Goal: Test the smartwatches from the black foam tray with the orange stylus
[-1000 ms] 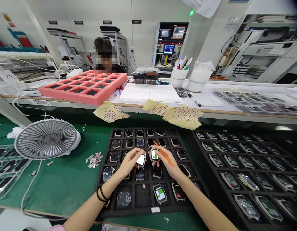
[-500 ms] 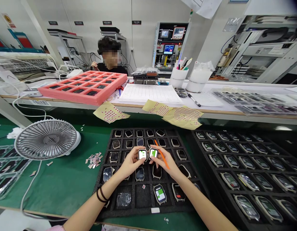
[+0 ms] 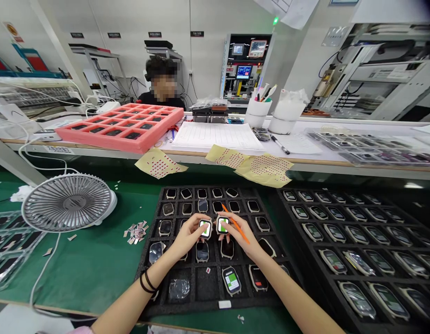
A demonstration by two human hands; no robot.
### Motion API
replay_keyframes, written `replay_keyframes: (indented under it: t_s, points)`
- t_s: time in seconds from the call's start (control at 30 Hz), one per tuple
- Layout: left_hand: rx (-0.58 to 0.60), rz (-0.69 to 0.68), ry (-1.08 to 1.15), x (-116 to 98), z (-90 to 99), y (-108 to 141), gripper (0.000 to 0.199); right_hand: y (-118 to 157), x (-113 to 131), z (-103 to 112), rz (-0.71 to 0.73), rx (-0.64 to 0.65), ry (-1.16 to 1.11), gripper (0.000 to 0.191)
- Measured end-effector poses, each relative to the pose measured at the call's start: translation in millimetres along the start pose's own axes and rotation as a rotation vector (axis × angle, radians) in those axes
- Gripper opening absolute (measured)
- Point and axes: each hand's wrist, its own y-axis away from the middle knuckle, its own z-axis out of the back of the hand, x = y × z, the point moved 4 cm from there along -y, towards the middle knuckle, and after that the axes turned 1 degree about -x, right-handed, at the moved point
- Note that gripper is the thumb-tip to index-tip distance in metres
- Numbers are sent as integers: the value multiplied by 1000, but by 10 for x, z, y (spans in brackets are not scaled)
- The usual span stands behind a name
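My left hand (image 3: 187,235) is shut on a smartwatch body (image 3: 205,228) with a lit green-and-white screen. My right hand (image 3: 237,232) holds a second lit smartwatch body (image 3: 222,225) and an orange stylus-like stick (image 3: 236,229), which runs diagonally across the fingers. The two watches are close together but apart, above a black foam tray (image 3: 208,284). Its cells hold several more dark watch bodies, and some cells show bare foam. A plastic-wrapped item (image 3: 179,289) lies in a cell near my left wrist.
A second black tray (image 3: 354,241) of watches lies right. A white desk fan (image 3: 67,202) and scrap pile (image 3: 135,232) sit left on the green mat (image 3: 89,269). Behind are a pink foam tray (image 3: 119,127), yellow sticker sheets (image 3: 265,170), and a seated co-worker (image 3: 162,88).
The left watch has turned so its screen faces up toward me. Both hands have come slightly closer together. The co-worker across the bench has raised their head.
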Motion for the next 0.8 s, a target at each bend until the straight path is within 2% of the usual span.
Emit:
replay_keyframes:
  t_s: [0.17,0.33,0.63,0.8]
  points:
    - [-8,34,-3,-6,4,13,38,-6,-13,3,4,9,-39,30]
    - [-6,-3,-10,23,16,-1,35,-7,-5,1,8,-1,-27,31]
    - [21,-54,-24,-6,-12,18,44,-44,-108,13,46,27,-6,48]
    - [29,-41,-4,21,-6,6,47,-52,-112,17,59,31,-3,47]
